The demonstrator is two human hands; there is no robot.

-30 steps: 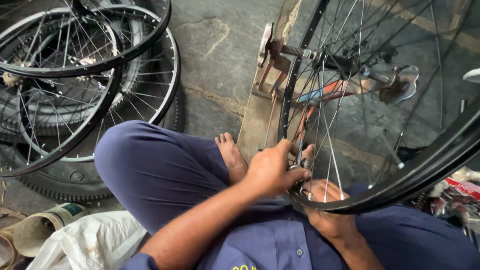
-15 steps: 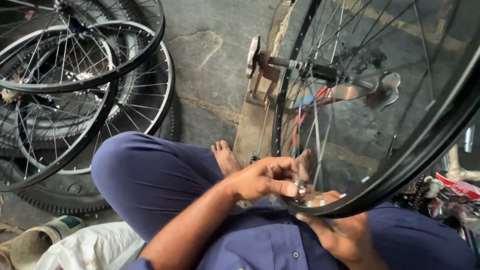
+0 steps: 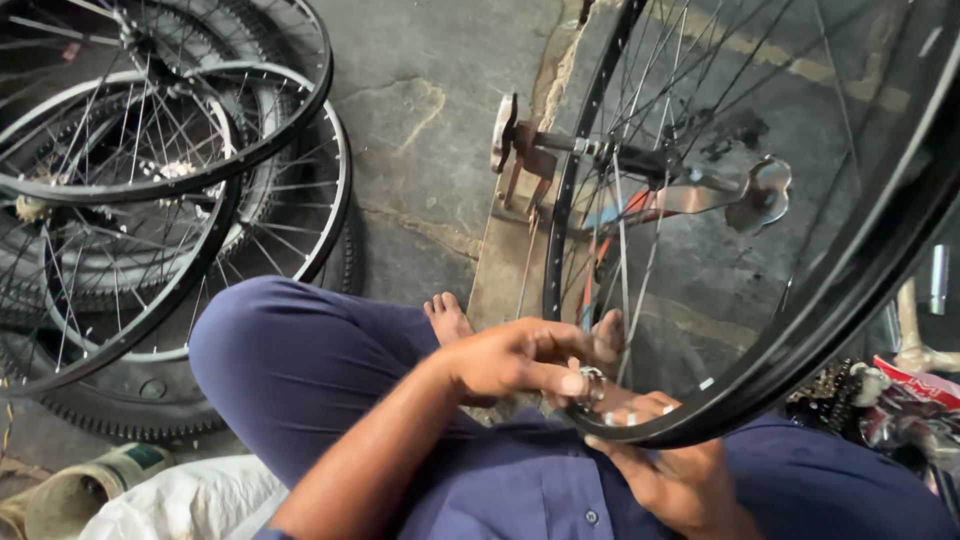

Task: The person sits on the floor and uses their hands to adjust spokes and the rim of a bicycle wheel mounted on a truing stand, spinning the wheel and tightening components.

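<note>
A black bicycle wheel rim (image 3: 800, 310) with thin spokes stands in a metal stand (image 3: 520, 150) in front of me. My left hand (image 3: 515, 358) reaches in from the lower left and pinches a small round metal spoke tool (image 3: 590, 385) against the rim's lowest part. My right hand (image 3: 680, 475) sits under that same stretch of rim, fingers curled up over its edge. Both hands are over my lap, above my blue trousers (image 3: 300, 370). My bare feet (image 3: 448, 318) rest by the stand's wooden base.
Several spoked wheels (image 3: 150, 170) and a knobbly tyre (image 3: 120, 410) lie stacked at the left on the concrete floor (image 3: 430, 60). A white sack (image 3: 190, 500) and a tin (image 3: 90, 480) are at the lower left. Clutter and a red packet (image 3: 920, 390) lie at the right.
My left hand has slid down and slightly left along the rim with the tool. My right hand stays under the rim. The view has tilted a little.
</note>
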